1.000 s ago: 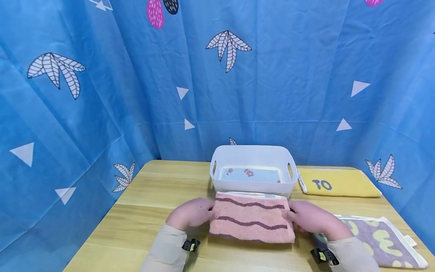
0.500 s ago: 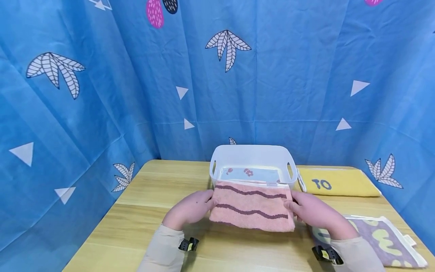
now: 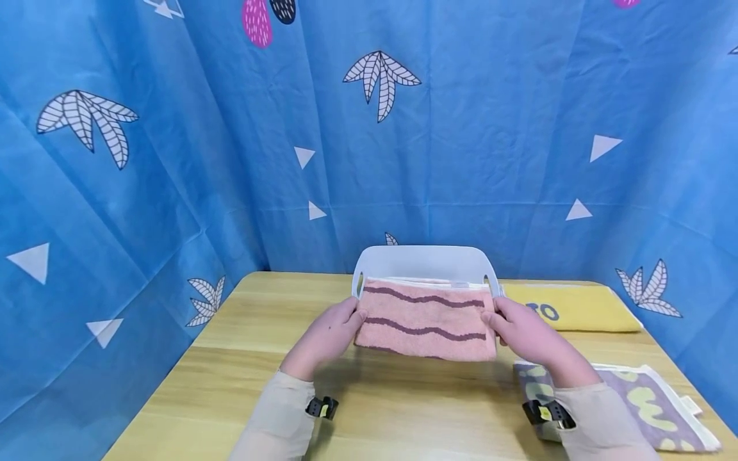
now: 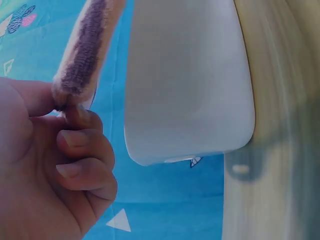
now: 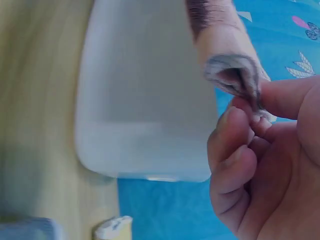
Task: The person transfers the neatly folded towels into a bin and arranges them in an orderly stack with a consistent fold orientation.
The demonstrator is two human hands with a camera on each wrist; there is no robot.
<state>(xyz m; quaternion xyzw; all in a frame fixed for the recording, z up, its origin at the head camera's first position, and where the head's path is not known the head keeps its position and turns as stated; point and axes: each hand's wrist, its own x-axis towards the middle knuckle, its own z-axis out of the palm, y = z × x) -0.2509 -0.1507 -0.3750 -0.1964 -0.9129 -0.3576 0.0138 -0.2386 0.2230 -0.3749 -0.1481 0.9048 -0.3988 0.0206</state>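
A folded pink towel (image 3: 426, 323) with wavy dark stripes hangs between the two hands, raised above the table. The left hand (image 3: 331, 333) pinches its left edge between thumb and fingers; the left wrist view shows the towel (image 4: 82, 55) in that pinch. On the other side the right hand (image 3: 521, 330) pinches the right edge, where the folded layers of the towel (image 5: 232, 67) show end-on in the right wrist view. Behind the towel stands a white plastic basket (image 3: 423, 259) with handle holes. The towel overlaps its front wall in the head view and hides the inside.
A folded yellow towel (image 3: 582, 307) with dark letters lies right of the basket. Nearer, a purple and yellow-green patterned towel (image 3: 646, 403) lies partly under the right forearm. The wooden table (image 3: 242, 339) ends at a blue printed curtain (image 3: 461, 160).
Both hands have lifted the pink towel and carried it away from the body, up over the front of the basket. The blue cloth inside the basket has become hidden behind it.
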